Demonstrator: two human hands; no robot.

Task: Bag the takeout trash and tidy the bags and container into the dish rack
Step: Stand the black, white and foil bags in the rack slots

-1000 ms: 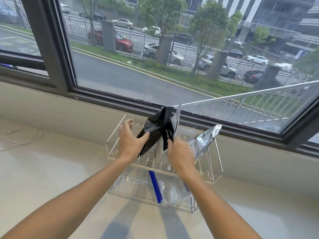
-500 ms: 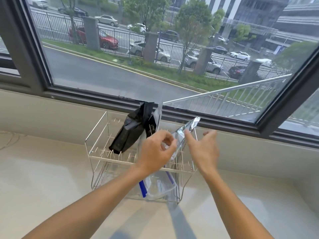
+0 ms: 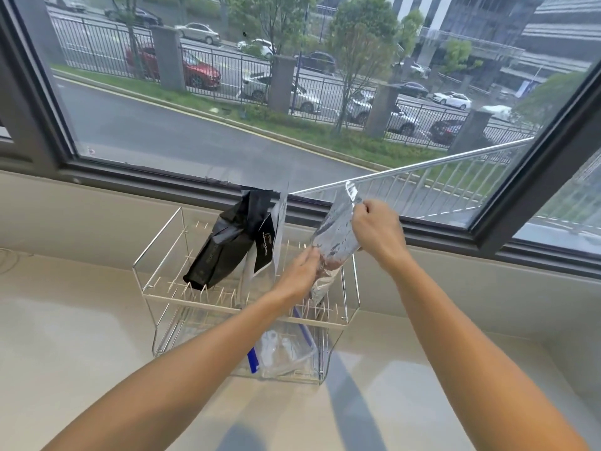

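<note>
A two-tier wire dish rack (image 3: 156,255) stands on the pale counter under the window. A black bag (image 3: 224,245) leans upright in its upper tier, with a white-edged pouch beside it. To their right a silver foil bag (image 3: 336,229) stands tilted in the upper tier. My right hand (image 3: 377,229) grips its upper edge. My left hand (image 3: 300,275) holds its lower part, where dark contents show. A clear plastic container (image 3: 286,353) with blue clips lies in the lower tier.
The window frame (image 3: 507,196) and a metal rail (image 3: 422,166) run close behind the rack. The pale counter (image 3: 81,336) stretches to the left, and a raised ledge (image 3: 536,297) sits to the right.
My hands left the black bag and moved right to the silver bag. My right hand now grips its top and my left hand has dropped to its lower part.
</note>
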